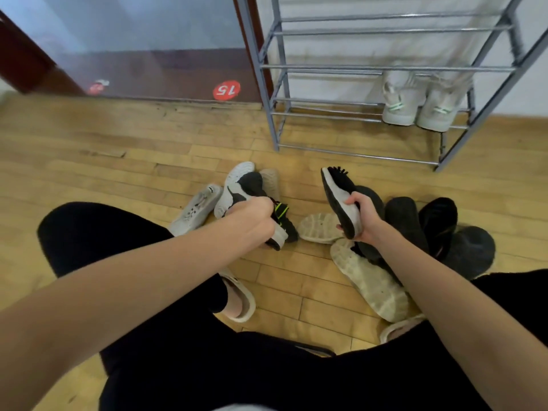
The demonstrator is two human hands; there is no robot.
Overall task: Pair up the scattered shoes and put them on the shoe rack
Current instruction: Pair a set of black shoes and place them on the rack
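My left hand (252, 216) grips a black sneaker with a white sole (240, 188), lifted with its toe pointing away. My right hand (363, 216) grips the heel of a matching black sneaker with a white sole (336, 194), also raised over the floor. A grey metal shoe rack (355, 69) stands ahead on the right, with a pair of white sneakers (421, 105) on its lower shelf. Several loose shoes lie below my hands: a white sneaker (195, 212) at left, pale soles (370, 286) turned up, and dark shoes (439, 226) at right.
The floor is light wood planks (118, 161). A glass door with a dark red frame and a red "15" sticker (226, 89) stands at the back left. My legs in black trousers and a pale slipper (240, 301) fill the foreground.
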